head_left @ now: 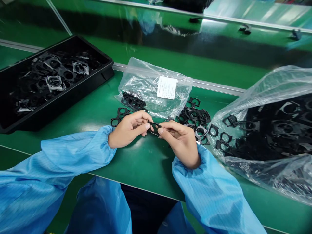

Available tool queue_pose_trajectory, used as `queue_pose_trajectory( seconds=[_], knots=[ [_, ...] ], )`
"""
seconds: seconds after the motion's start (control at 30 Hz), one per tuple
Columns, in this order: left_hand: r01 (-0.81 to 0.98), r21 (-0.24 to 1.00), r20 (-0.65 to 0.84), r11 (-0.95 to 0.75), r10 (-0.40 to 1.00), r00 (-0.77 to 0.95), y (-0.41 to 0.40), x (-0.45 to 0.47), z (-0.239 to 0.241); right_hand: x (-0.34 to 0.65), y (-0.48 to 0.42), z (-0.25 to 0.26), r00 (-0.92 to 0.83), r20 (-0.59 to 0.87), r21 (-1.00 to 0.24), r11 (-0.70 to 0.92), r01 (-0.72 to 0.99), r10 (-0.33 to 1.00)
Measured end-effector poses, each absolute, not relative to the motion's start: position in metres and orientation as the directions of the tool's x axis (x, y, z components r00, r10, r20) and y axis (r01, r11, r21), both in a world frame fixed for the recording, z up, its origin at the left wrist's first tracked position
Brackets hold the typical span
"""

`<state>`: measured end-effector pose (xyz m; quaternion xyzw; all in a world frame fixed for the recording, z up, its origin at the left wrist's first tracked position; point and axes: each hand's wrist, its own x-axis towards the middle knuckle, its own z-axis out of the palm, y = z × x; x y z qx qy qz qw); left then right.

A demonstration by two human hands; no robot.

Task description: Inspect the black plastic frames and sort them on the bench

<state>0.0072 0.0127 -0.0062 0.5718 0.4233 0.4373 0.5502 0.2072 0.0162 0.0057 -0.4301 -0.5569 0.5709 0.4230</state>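
Note:
My left hand (130,129) and my right hand (179,140) meet over the green table (143,162), both pinching one small black ring-shaped plastic part (154,125) between thumb and fingers. Both arms wear blue sleeves. Just beyond my left hand lie a few loose black ring parts (120,115). Beyond my right hand sits a pile of similar black frame parts (195,118).
A black tray (80,89) with several black and metal frames stands at the left. A small clear bag (153,87) with a white label lies behind the hands. A large clear bag (268,130) full of black parts fills the right side. A conveyor rail (214,86) runs behind.

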Motion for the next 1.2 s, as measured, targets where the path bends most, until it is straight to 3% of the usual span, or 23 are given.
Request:
queue_pose_trajectory(
  seconds=[0.17,0.37,0.6,0.93,1.2],
  knots=[
    [-0.007,0.998,0.070,-0.070,0.974,0.213,0.012,0.009,-0.008,0.208,0.017,0.005,-0.274,-0.027,-0.999,-0.016,0.040,0.961],
    [-0.004,0.989,0.148,-0.150,0.970,0.194,0.012,0.008,-0.013,0.208,0.018,0.006,-0.285,-0.065,-0.996,-0.082,-0.047,0.956],
    [0.031,0.970,0.231,-0.242,0.951,0.208,0.013,0.006,-0.016,0.207,0.018,0.005,-0.266,-0.063,-0.997,-0.076,-0.036,0.962],
    [0.005,0.992,0.122,-0.126,0.972,0.200,0.010,0.008,-0.017,0.208,0.016,0.002,-0.279,0.000,-1.000,-0.003,-0.010,0.960],
    [0.004,0.988,0.153,-0.157,0.964,0.217,0.008,0.010,-0.014,0.208,0.014,0.001,-0.327,0.002,-1.000,0.004,0.004,0.945]
  ],
)
